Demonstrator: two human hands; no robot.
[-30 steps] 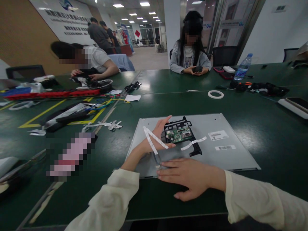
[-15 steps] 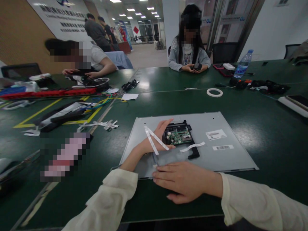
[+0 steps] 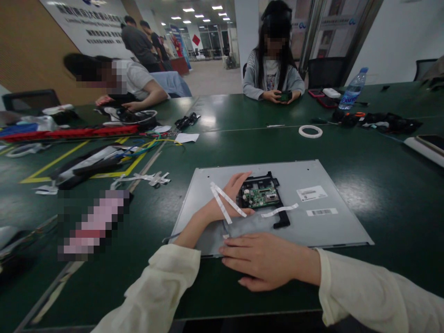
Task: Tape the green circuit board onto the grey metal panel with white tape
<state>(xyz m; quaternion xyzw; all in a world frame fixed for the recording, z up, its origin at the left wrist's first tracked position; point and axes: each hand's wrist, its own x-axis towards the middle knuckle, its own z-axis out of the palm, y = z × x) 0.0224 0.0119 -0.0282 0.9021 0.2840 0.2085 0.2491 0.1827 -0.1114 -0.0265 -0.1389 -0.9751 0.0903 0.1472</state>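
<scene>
Panel (image 3: 312, 231) lies flat on the green table (image 3: 243, 145), long axis running left to right. The hands are apart: left hand (image 3: 233, 189) curved around the board's left side, right hand (image 3: 267, 259) at a plug (image 3: 226, 236); I cannot tell whether either grips. People (image 3: 274, 69) sit opposite in an office. The panel's labels (image 3: 312, 193) are too small to read.

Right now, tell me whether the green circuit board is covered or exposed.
Exposed: small components are visible on the green circuit board, with no cover over them.
</scene>
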